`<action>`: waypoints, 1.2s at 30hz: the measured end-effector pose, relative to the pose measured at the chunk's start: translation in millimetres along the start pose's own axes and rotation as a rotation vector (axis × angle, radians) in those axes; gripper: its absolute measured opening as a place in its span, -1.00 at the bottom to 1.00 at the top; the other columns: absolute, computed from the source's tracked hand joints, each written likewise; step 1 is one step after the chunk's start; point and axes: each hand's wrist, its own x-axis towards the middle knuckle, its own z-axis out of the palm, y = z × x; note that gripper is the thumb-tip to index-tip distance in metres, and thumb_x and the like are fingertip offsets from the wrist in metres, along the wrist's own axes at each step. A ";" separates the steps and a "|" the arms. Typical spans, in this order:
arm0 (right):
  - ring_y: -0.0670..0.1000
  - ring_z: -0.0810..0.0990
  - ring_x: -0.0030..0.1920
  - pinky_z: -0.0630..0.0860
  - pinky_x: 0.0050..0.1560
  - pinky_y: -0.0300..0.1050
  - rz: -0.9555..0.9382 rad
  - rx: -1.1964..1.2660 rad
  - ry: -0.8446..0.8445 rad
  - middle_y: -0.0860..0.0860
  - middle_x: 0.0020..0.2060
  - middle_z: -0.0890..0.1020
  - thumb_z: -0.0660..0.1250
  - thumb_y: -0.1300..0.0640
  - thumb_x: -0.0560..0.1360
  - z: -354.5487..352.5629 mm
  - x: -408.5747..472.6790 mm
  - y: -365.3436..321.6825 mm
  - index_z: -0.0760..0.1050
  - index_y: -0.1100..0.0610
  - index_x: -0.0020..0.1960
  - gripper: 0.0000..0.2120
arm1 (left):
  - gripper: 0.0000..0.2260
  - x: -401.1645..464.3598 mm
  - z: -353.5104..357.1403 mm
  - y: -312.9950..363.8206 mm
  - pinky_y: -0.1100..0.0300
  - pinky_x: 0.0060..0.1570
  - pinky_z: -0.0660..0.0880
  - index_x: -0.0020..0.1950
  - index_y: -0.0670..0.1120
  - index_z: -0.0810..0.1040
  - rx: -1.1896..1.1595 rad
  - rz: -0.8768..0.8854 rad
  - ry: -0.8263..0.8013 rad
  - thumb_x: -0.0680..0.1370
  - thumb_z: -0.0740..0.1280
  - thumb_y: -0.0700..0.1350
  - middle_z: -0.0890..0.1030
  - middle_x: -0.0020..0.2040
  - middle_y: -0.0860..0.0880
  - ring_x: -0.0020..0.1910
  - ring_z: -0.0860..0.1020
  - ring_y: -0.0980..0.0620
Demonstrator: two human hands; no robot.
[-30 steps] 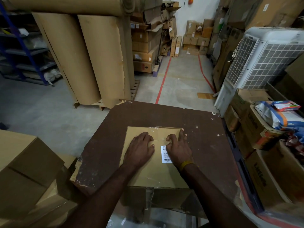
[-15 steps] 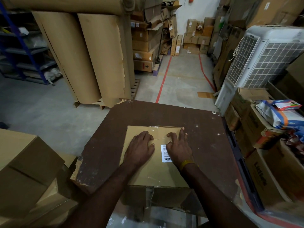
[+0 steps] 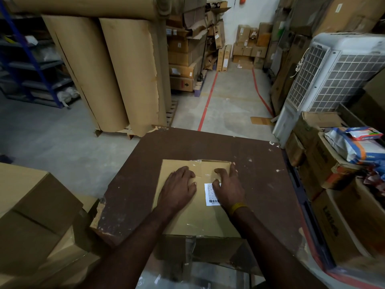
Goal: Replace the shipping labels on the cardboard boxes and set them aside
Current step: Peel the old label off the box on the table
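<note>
We rest the left hand (image 3: pixel 179 189) flat on the cardboard box (image 3: pixel 187 222) while the right hand (image 3: pixel 228 187) presses the shipping label (image 3: pixel 210 195), whose long axis runs near-to-far, directly beneath its thumb side.

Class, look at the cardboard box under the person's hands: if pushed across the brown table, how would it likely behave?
The cardboard box looks flat-based and low, so it should slide, not roll or tip. Both hands rest on its top without visibly denting it, suggesting stiffness. Glossy tape may feel slippery.

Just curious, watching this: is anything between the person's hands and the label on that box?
Nothing visible. Both hands lie flat on the box: the right hand already covers part of the white label, and the left hand rests beside it.
</note>
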 end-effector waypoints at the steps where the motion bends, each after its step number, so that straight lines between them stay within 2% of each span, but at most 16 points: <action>1: 0.19 0.19 0.55 0.46 0.31 0.11 0.008 0.020 -0.001 0.09 0.61 0.00 0.20 -0.01 0.60 -0.5 0.5 0.6 0.40 -0.10 0.34 -0.69 | -0.70 0.0 -0.6 0.5 0.16 0.38 0.23 0.33 -0.03 0.47 -0.001 0.000 0.004 0.62 0.25 0.00 0.43 0.40 -0.01 0.36 0.38 0.02; 4: 0.22 0.39 0.43 0.49 0.25 0.04 0.015 0.067 0.015 0.08 0.60 0.06 0.26 0.01 0.58 -0.6 2.5 2.0 0.43 -0.10 0.20 -0.80 | -0.70 0.1 -1.4 1.2 0.16 0.38 0.23 0.33 -0.02 0.46 -0.002 0.004 0.004 0.62 0.24 0.00 0.43 0.39 0.00 0.35 0.39 0.03; 6: 0.21 0.48 0.34 0.52 0.22 0.03 0.002 0.070 0.029 0.09 0.59 0.09 0.27 0.01 0.57 0.2 5.8 3.6 0.41 -0.11 0.18 -0.81 | -0.70 0.1 -1.7 1.3 0.16 0.37 0.24 0.33 -0.02 0.46 0.002 0.006 0.000 0.63 0.23 0.01 0.42 0.39 0.00 0.33 0.40 0.03; 10: 0.21 0.46 0.37 0.48 0.31 0.09 -0.016 0.043 0.015 0.08 0.60 0.11 0.25 -0.02 0.59 -1.8 14.0 7.4 0.48 -0.10 0.26 -0.75 | -0.69 -0.6 -1.7 1.1 0.16 0.39 0.23 0.35 -0.01 0.45 0.004 0.004 -0.006 0.63 0.22 0.02 0.41 0.41 0.01 0.35 0.39 0.04; 14: 0.20 0.46 0.36 0.48 0.31 0.10 -0.055 -0.023 0.065 0.10 0.55 0.26 0.28 0.01 0.58 -2.6 21.7 7.2 0.58 -0.02 0.12 -0.83 | -0.70 -0.2 -1.5 0.3 0.17 0.41 0.20 0.35 -0.01 0.45 0.001 0.009 -0.008 0.63 0.22 0.02 0.41 0.41 0.01 0.35 0.39 0.04; 18: 0.20 0.51 0.30 0.54 0.21 0.05 -0.095 -0.072 0.129 0.13 0.46 0.38 0.28 0.03 0.58 -1.5 24.2 3.6 0.59 0.05 0.02 -0.85 | -0.70 0.4 -0.2 0.2 0.15 0.40 0.21 0.34 -0.01 0.45 0.004 0.014 -0.007 0.62 0.23 0.01 0.42 0.39 0.00 0.34 0.40 0.04; 24: 0.16 0.46 0.34 0.53 0.22 0.08 -0.067 -0.063 0.106 0.09 0.50 0.29 0.20 0.03 0.62 2.3 19.6 3.9 0.53 0.06 0.07 -0.83 | -0.71 -0.3 0.8 -1.1 0.15 0.39 0.24 0.31 -0.01 0.47 0.000 0.018 0.011 0.61 0.25 0.01 0.44 0.37 0.01 0.31 0.42 0.04; 27: 0.18 0.48 0.31 0.53 0.20 0.08 -0.067 -0.046 0.108 0.11 0.48 0.32 0.19 0.06 0.62 2.7 18.7 4.3 0.52 0.07 0.08 -0.84 | -0.71 -0.6 0.7 -1.3 0.16 0.40 0.22 0.31 -0.01 0.47 -0.002 0.020 0.008 0.61 0.24 0.02 0.43 0.37 0.02 0.31 0.41 0.05; 30: 0.22 0.55 0.21 0.53 0.17 0.06 -0.098 -0.025 0.157 0.14 0.40 0.42 0.21 0.10 0.59 1.5 17.6 2.4 0.54 0.11 0.04 -0.85 | -0.71 -0.2 1.6 -1.8 0.17 0.33 0.28 0.30 -0.01 0.47 -0.004 0.015 0.014 0.61 0.25 0.02 0.44 0.36 0.02 0.28 0.42 0.05; 33: 0.18 0.57 0.10 0.47 0.09 0.01 -0.150 -0.008 0.204 0.11 0.21 0.54 0.23 0.13 0.57 -0.1 14.9 1.0 0.56 0.11 0.02 -0.86 | -0.71 0.2 2.5 -2.2 0.18 0.27 0.32 0.29 0.00 0.47 0.005 0.015 0.011 0.60 0.24 0.04 0.45 0.33 0.03 0.24 0.44 0.06; 36: 0.10 0.53 0.12 0.40 0.13 0.01 -0.179 0.049 0.160 0.03 0.10 0.57 0.27 0.07 0.54 -1.8 11.8 4.0 0.53 0.03 0.12 -0.83 | -0.71 0.7 3.3 -2.8 0.17 0.26 0.33 0.30 0.00 0.46 -0.002 0.012 0.005 0.60 0.24 0.04 0.45 0.33 0.03 0.23 0.44 0.06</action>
